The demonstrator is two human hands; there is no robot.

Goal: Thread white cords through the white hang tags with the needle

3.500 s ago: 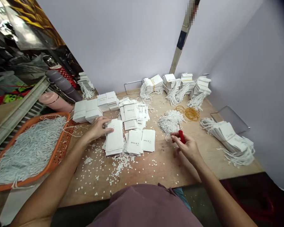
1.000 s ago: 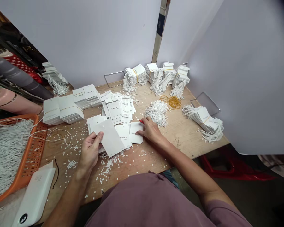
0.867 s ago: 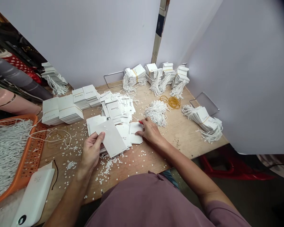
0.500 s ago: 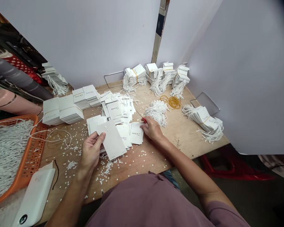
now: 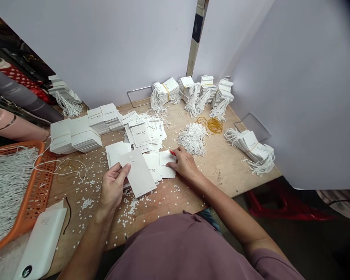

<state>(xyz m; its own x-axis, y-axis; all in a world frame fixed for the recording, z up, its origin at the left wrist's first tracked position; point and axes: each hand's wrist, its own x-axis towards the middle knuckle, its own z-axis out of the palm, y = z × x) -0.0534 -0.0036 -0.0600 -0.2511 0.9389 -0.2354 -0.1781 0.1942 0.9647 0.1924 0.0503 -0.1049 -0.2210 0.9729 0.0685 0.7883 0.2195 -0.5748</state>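
My left hand (image 5: 112,186) pinches a large pale hang tag (image 5: 138,173) between thumb and fingers, with two small holes near its top end. In my right hand (image 5: 185,165) is a thin-shafted tool with a red handle (image 5: 172,153); its tip points left and away from me. The fingers of that hand reach over a small printed tag (image 5: 165,167) and partly cover its lettering. More small tags (image 5: 151,165) lie beside it, partly under the large one. Just beyond my right hand rests a heap of white strings (image 5: 193,138).
Loose tags (image 5: 141,134) and banded stacks (image 5: 84,134) stand at the left back. Strung tag bundles (image 5: 166,91) line the wall, another (image 5: 251,149) lies right. Yellow rubber bands (image 5: 215,125), an orange basket (image 5: 32,186) of strings and a white power bank (image 5: 43,241) are around.
My right hand has shifted a little left with the tool, further over the small printed tag. My left hand keeps the large tag almost in place.
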